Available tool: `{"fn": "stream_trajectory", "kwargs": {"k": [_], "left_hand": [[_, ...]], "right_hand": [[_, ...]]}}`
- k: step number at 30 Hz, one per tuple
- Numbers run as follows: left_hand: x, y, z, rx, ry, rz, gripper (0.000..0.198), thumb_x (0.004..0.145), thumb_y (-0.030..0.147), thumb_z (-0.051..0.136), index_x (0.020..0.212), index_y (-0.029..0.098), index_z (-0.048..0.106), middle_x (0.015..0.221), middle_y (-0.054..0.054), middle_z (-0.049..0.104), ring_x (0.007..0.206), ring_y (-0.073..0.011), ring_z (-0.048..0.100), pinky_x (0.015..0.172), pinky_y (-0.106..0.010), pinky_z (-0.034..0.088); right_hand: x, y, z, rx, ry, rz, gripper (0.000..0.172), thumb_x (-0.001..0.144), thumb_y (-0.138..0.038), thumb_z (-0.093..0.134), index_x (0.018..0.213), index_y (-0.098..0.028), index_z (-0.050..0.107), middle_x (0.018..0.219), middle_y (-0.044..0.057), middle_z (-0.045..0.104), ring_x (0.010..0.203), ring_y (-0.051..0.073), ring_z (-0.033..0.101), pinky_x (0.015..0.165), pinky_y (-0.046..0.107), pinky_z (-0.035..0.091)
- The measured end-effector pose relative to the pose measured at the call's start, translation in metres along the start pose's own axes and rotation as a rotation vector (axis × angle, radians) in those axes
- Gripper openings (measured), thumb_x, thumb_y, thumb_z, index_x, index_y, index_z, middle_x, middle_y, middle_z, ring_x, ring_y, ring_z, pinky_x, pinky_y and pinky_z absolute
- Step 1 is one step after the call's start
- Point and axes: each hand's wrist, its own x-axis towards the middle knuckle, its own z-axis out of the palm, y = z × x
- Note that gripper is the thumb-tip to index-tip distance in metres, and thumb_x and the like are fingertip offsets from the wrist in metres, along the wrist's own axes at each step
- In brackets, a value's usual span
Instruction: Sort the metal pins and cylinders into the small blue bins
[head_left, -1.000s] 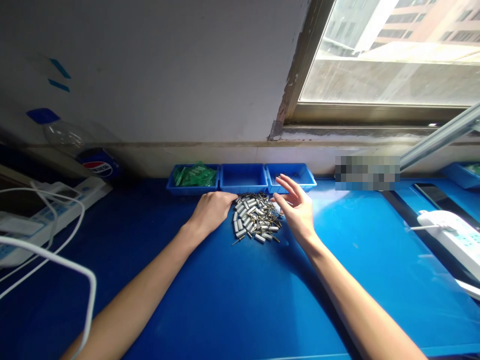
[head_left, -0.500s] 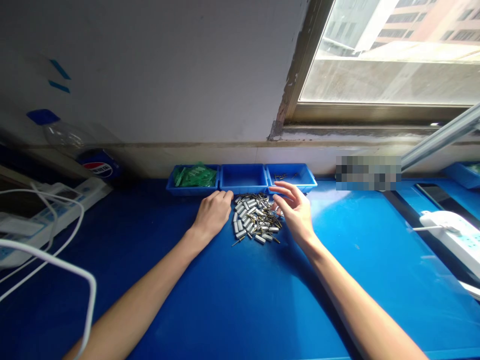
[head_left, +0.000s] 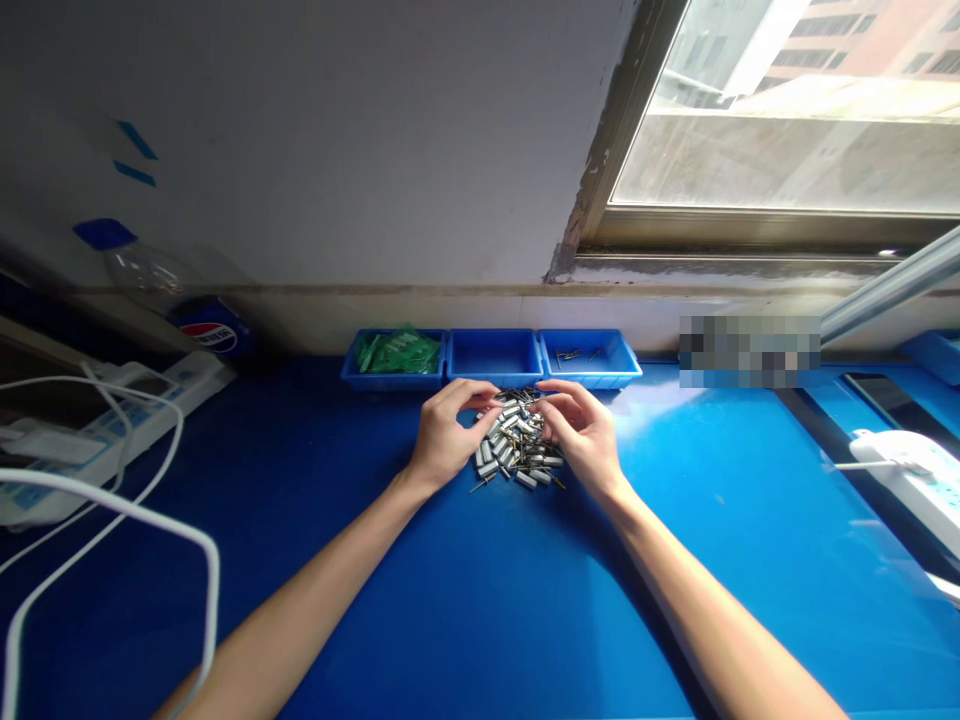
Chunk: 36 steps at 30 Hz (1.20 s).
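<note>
A pile of small silver metal pieces (head_left: 495, 447), mixed with thin dark and brassy pins (head_left: 541, 450), lies on the blue table mat. At the pile's left edge is my left hand (head_left: 448, 432), thumb and fingers apart, the fingertips over the silver pieces. My right hand (head_left: 583, 432) reaches in from the other side, its fingers curved and its thumb apart from them. The right fingertips are over the pile's upper right part. I see nothing held in either hand, though the pile partly blends with the fingertips.
Behind the pile stand three joined blue bins: the left bin (head_left: 352, 380) with green plastic bags (head_left: 401, 352), the middle bin (head_left: 495, 378), and the right bin (head_left: 611, 380) with a few pins. Power strips (head_left: 915, 465), white cables (head_left: 208, 560) and a bottle (head_left: 142, 275) are at the sides.
My left hand has moved right to the pile and its closed fingers have spread from the thumb. My right hand has shifted slightly inward over the pile. The view has shifted slightly.
</note>
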Motion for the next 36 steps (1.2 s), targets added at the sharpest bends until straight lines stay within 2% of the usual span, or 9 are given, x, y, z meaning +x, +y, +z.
{"fn": "stream_trajectory", "kwargs": {"k": [4,9,12,14,17,20,22,27,36], "left_hand": [[0.003,0.005,0.01,-0.125,0.007,-0.007,0.013,0.088,0.018,0.077,0.099,0.017,0.071,0.101,-0.004,0.072,0.084,-0.0164,0.078,0.082,-0.028,0.066],[0.008,0.008,0.007,-0.062,-0.034,0.069,0.013,0.089,0.022,0.077,0.1,0.017,0.071,0.098,-0.005,0.074,0.084,-0.0169,0.077,0.08,-0.028,0.066],[0.014,0.006,-0.002,0.158,-0.169,0.118,0.015,0.09,0.023,0.076,0.103,0.017,0.073,0.102,-0.007,0.078,0.092,-0.0203,0.077,0.086,-0.031,0.063],[0.02,0.006,-0.007,0.386,-0.296,0.123,0.013,0.094,0.022,0.07,0.105,0.019,0.075,0.107,-0.007,0.079,0.101,-0.0233,0.076,0.092,-0.034,0.061],[0.027,0.009,-0.011,0.643,-0.443,0.08,0.021,0.099,0.018,0.059,0.106,0.022,0.078,0.111,-0.007,0.08,0.105,-0.0238,0.076,0.092,-0.032,0.059],[0.032,0.014,-0.009,0.766,-0.541,0.014,0.026,0.1,0.017,0.055,0.107,0.023,0.079,0.109,-0.006,0.08,0.102,-0.0241,0.076,0.085,-0.031,0.059],[0.035,0.018,-0.008,0.803,-0.573,-0.01,0.027,0.1,0.017,0.054,0.107,0.024,0.08,0.109,-0.007,0.08,0.1,-0.025,0.077,0.082,-0.031,0.059],[0.037,0.015,-0.01,0.766,-0.544,-0.054,0.029,0.096,0.013,0.057,0.11,0.024,0.08,0.109,-0.008,0.08,0.1,-0.0265,0.076,0.084,-0.033,0.059],[0.03,-0.006,-0.017,0.582,-0.406,0.008,0.034,0.083,0.002,0.061,0.108,0.02,0.075,0.099,-0.007,0.077,0.085,-0.0222,0.073,0.082,-0.032,0.06]], "right_hand": [[-0.004,0.003,0.004,-0.02,-0.039,0.005,0.034,0.089,-0.04,0.075,0.117,-0.023,0.073,0.091,0.004,0.078,0.068,0.017,0.067,0.06,0.029,0.053],[-0.005,-0.002,0.007,0.067,-0.03,0.05,0.028,0.084,-0.044,0.079,0.1,-0.021,0.079,0.094,0.007,0.081,0.074,0.021,0.074,0.063,0.032,0.058],[-0.002,-0.004,0.005,0.025,0.014,0.034,0.029,0.081,-0.045,0.08,0.098,-0.021,0.08,0.091,0.008,0.082,0.076,0.024,0.075,0.066,0.035,0.061],[0.002,-0.002,0.001,-0.017,0.112,-0.003,0.03,0.082,-0.045,0.079,0.101,-0.022,0.081,0.095,0.008,0.082,0.08,0.024,0.076,0.071,0.037,0.062],[0.008,0.005,-0.006,-0.048,0.28,-0.067,0.04,0.085,-0.042,0.076,0.12,-0.023,0.077,0.117,0.01,0.079,0.081,0.023,0.075,0.077,0.041,0.063],[0.012,0.012,-0.012,-0.065,0.281,-0.065,0.052,0.084,-0.039,0.075,0.133,-0.023,0.071,0.129,0.012,0.075,0.078,0.022,0.075,0.073,0.041,0.063],[0.012,0.015,-0.013,-0.065,0.273,-0.061,0.048,0.084,-0.038,0.074,0.129,-0.023,0.071,0.126,0.012,0.076,0.074,0.021,0.074,0.069,0.039,0.062],[0.01,0.017,-0.009,-0.098,0.264,-0.067,0.03,0.085,-0.035,0.072,0.112,-0.022,0.075,0.107,0.009,0.08,0.067,0.018,0.071,0.064,0.035,0.059],[0.002,0.021,-0.005,-0.235,0.214,-0.173,0.023,0.092,-0.032,0.064,0.111,-0.022,0.074,0.101,0.007,0.08,0.079,0.02,0.074,0.073,0.036,0.062]]}}
